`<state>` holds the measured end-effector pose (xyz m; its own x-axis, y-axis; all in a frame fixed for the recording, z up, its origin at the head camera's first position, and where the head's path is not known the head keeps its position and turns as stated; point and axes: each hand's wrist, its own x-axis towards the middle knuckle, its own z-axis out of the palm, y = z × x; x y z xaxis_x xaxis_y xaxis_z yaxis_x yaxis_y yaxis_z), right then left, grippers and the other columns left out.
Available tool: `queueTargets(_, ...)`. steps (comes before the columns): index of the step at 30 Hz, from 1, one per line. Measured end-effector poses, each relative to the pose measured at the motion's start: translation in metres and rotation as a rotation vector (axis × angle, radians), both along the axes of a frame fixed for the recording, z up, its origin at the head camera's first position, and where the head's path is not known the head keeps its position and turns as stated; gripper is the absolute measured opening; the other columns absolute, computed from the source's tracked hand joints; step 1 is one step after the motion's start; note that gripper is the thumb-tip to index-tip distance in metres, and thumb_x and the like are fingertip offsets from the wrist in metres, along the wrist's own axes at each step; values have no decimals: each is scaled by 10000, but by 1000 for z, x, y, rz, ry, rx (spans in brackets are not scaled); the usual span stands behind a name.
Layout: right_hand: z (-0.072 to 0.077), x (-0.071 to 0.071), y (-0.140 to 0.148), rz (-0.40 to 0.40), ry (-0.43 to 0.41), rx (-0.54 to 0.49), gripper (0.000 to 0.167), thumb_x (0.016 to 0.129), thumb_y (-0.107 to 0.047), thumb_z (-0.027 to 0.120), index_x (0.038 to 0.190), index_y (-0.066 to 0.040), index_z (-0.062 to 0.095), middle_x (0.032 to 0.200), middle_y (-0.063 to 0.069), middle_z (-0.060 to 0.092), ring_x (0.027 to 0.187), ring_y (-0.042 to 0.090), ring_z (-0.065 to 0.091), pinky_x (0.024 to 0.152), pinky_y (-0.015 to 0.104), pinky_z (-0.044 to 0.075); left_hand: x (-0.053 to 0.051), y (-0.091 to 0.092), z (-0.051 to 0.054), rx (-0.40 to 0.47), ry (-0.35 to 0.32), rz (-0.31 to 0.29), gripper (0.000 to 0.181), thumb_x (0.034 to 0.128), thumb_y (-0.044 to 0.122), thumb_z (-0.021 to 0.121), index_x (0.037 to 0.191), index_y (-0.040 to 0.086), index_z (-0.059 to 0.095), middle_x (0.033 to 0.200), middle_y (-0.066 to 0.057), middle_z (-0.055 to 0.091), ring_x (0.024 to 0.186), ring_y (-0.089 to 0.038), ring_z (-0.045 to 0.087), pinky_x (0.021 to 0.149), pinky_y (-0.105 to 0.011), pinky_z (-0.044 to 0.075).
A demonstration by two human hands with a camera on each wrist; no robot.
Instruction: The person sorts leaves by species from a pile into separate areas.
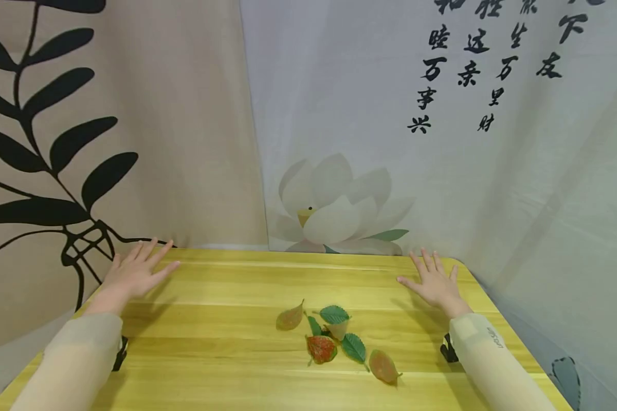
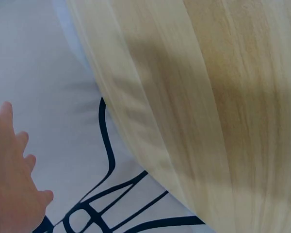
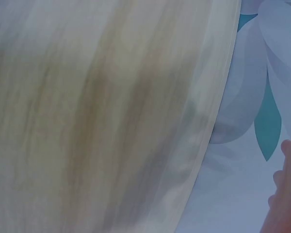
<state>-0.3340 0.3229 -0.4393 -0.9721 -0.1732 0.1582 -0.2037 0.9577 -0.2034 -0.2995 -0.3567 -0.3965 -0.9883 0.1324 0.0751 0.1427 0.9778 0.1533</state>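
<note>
Spreading empty fingers (image 1: pixel 161 254) wide, the left hand (image 1: pixel 133 274) and right hand (image 1: pixel 436 286) flank leaves (image 1: pixel 339 329) below writing (image 1: pixel 426 99) "睦万事兴".

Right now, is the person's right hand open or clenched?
Open: in the head view, the right hand has its fingers extended and spread apart, with nothing held.

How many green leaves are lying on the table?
3 show plainly: a far leaf, a narrow leaf to its left and slightly nearer, and a right leaf, nearest of the three. More may be hidden where pieces overlap.
</note>
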Motion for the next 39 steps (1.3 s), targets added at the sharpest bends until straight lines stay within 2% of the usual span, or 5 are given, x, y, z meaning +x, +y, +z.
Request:
queueTargets(14,5,2,1,-5,-16,1,940,897,-715,426,1572,-140,113,1600,190,-25,1432,432,-82,951,737,-178,-1,3,5,20,-28,-7,787,969,665,272,1558,264,-62,1583,-227,-71,1399,-494,-97,980,-737,-114)
queueTargets(21,5,1,-1,6,-14,2,940,897,-713,427,1572,-141,108,1600,188,-32,1431,431,-90,941,735,-191,1,4,6,20,-18,-5,801,964,671,283,1559,255,-56,1584,-231,-62,1403,-496,-73,982,-734,-118)
queueTargets(30,3,5,-3,9,-15,10,939,897,-709,436,1571,-136,120,1602,187,-13,1434,435,-58,956,757,-138,0,3,-1,11,-24,-6,800,962,672,287,1561,262,-50,1583,-234,-56,1403,-503,-49,982,-742,-102)
queueTargets(34,10,14,-15,50,14,9,912,892,-666,510,1551,-106,218,1596,206,46,1438,433,2,952,774,-106,0,10,-7,6,3,-54,776,973,647,310,1563,287,-42,1588,-227,-37,1404,-507,-28,971,-763,-72)
queueTargets(39,21,37,-41,160,16,-26,770,878,-540,639,1462,-87,426,1575,213,168,1424,443,112,945,794,-70,11,49,-10,32,37,-178,755,980,607,375,1577,260,68,1607,-168,20,1432,-449,7,1009,-743,-17)
